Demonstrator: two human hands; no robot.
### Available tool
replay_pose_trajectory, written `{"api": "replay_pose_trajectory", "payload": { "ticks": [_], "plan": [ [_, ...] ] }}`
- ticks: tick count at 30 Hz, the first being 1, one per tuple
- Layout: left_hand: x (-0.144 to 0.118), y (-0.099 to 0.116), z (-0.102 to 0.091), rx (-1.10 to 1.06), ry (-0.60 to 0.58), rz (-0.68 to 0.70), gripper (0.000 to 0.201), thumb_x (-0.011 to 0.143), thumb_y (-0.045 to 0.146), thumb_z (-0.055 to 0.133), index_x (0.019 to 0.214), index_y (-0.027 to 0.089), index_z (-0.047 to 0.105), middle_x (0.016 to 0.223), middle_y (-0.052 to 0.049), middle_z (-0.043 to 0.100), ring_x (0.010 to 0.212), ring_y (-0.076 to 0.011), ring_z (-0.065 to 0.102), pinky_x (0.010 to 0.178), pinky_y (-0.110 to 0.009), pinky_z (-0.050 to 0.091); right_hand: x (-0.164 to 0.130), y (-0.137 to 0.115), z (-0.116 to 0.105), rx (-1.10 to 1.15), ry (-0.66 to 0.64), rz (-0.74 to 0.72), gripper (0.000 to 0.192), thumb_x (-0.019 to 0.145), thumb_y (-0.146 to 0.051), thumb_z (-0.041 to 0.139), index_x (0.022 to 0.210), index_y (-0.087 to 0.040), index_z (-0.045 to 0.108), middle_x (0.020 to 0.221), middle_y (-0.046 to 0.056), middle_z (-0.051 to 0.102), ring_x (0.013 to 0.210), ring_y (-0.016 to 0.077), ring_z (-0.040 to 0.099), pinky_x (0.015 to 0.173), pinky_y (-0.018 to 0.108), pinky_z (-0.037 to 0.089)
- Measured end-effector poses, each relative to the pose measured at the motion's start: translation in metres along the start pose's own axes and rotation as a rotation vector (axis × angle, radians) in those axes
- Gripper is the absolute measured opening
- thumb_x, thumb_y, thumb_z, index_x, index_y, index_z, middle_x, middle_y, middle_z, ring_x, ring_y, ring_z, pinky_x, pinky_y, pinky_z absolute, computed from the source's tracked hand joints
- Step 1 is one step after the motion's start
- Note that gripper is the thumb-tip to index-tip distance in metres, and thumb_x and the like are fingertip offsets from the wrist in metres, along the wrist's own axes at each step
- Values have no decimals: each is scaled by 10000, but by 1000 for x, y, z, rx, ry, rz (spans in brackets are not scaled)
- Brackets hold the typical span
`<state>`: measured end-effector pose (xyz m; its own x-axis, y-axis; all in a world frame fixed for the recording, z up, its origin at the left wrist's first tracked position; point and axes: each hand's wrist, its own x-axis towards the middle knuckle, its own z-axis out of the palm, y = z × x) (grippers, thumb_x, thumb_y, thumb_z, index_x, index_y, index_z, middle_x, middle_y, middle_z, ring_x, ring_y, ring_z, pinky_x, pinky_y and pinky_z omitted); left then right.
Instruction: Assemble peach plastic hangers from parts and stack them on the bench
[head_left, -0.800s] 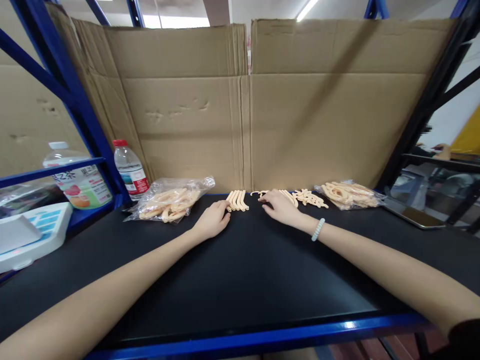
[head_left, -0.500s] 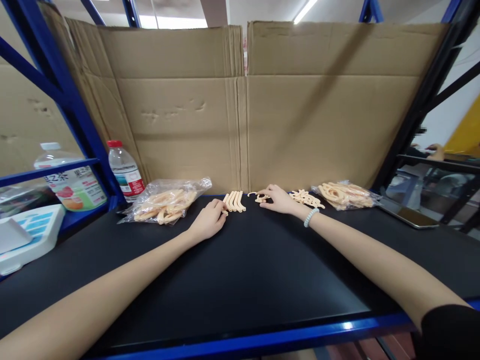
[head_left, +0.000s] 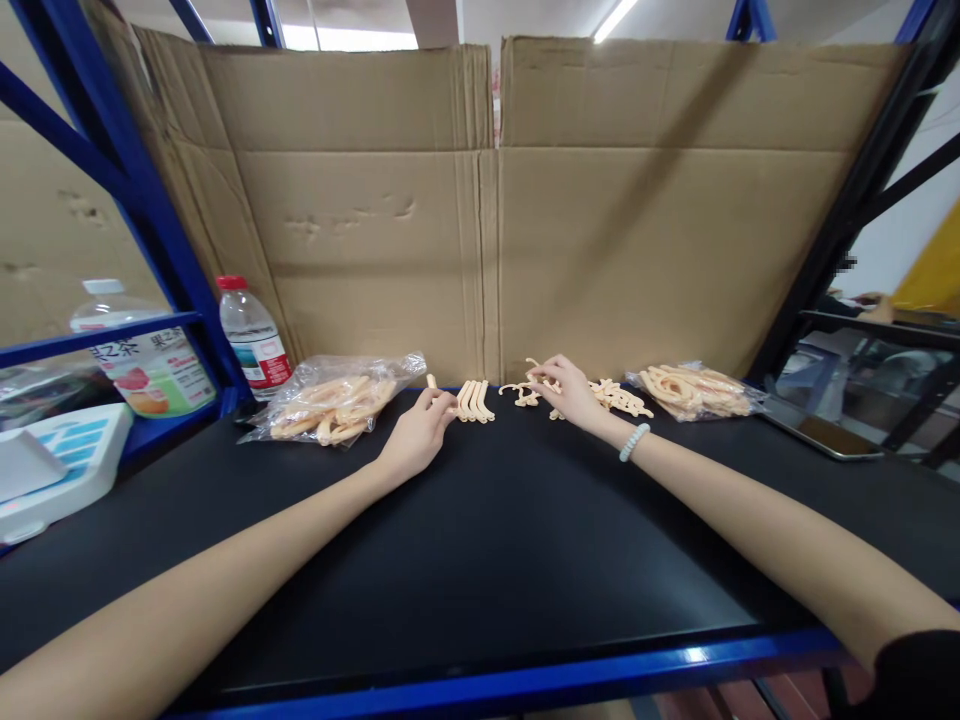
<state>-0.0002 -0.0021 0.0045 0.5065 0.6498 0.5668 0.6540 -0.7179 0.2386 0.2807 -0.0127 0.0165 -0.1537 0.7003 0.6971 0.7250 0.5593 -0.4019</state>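
Note:
My left hand (head_left: 417,436) rests on the black shelf top (head_left: 480,540) and pinches one curved beige plastic piece (head_left: 432,382), its end sticking up beside a neat row of like pieces (head_left: 474,400). My right hand (head_left: 568,391), with a pale bead bracelet on its wrist, lifts a small beige hook-shaped piece (head_left: 534,367) above a loose heap of such pieces (head_left: 616,397). A few scattered pieces (head_left: 517,392) lie between the row and my right hand.
Two clear bags of beige pieces lie at the back, one left (head_left: 337,398), one right (head_left: 694,390). Cardboard sheets (head_left: 495,210) close off the rear. A water bottle (head_left: 252,338), a drink bottle (head_left: 139,355) and a white scale (head_left: 52,465) stand left; a tablet (head_left: 821,430) lies right.
My left hand has picked one curved piece up from beside the row. My right hand has raised a small piece off the shelf, and the view has shifted slightly.

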Motion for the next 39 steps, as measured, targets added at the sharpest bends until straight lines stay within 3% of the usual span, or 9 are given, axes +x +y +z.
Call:
{"api": "replay_pose_trajectory", "payload": {
  "ticks": [3,6,10,14,18,24,29,34,39],
  "plan": [
    [-1,10,-3,-32,63,14,174,944,225,359,1012,225,518,1111,-65,528,993,-209,571,875,-363,473,-13,-19,-9,88,27,51,211,896,-331,527,1007,-184,630,826,48,601,688,164,597,654,319,503],
    [-3,29,-2,-167,130,133,117,924,225,433,990,202,528,1102,-79,540,1082,-207,538,955,-363,437,-36,-37,-14,338,-65,173,279,899,-393,506,1057,-177,586,692,0,616,499,126,588,531,282,497],
    [-10,62,-1,-367,74,213,93,894,226,500,915,194,585,1066,-79,581,1037,-204,561,941,-367,449,-59,-56,-13,689,-159,431,371,802,-442,636,1043,-162,597,702,29,692,589,166,687,534,263,501],
    [-17,83,2,-535,36,108,134,896,210,490,840,191,610,953,-63,612,932,-189,590,865,-340,477,-63,-66,-11,868,-137,567,394,699,-378,757,1011,-165,644,782,61,739,732,198,723,630,278,545],
    [-19,87,8,-743,-44,-7,43,836,206,565,826,193,525,793,-9,549,729,-141,574,727,-305,511,-63,-68,-11,956,-140,654,376,649,-309,809,966,-158,673,786,75,749,750,208,728,639,288,571],
    [-17,84,13,-1102,-20,-219,369,727,177,686,805,223,327,762,66,484,686,-91,581,712,-280,531,-65,-70,-12,981,-148,709,369,639,-256,824,962,-145,684,797,83,752,776,198,728,676,276,579],
    [-17,89,12,-1183,-37,-427,469,636,181,771,976,200,450,888,35,540,735,-104,616,768,-311,533,-63,-73,-13,1025,-112,731,390,624,-289,837,952,-147,683,854,94,751,827,222,723,727,314,580],
    [-17,92,9,-1169,-121,-422,277,651,222,769,800,161,544,793,14,606,816,-157,633,839,-330,488,-65,-70,-11,1072,-96,685,346,730,-451,735,898,-149,706,871,99,735,834,219,712,766,351,561],
    [-18,90,10,-1119,-96,-359,217,680,243,749,729,171,551,758,10,621,814,-168,634,830,-331,471,-66,-73,-10,1048,-63,657,292,645,-321,805,831,-180,629,826,45,723,699,140,668,633,265,525]
  ]
}}
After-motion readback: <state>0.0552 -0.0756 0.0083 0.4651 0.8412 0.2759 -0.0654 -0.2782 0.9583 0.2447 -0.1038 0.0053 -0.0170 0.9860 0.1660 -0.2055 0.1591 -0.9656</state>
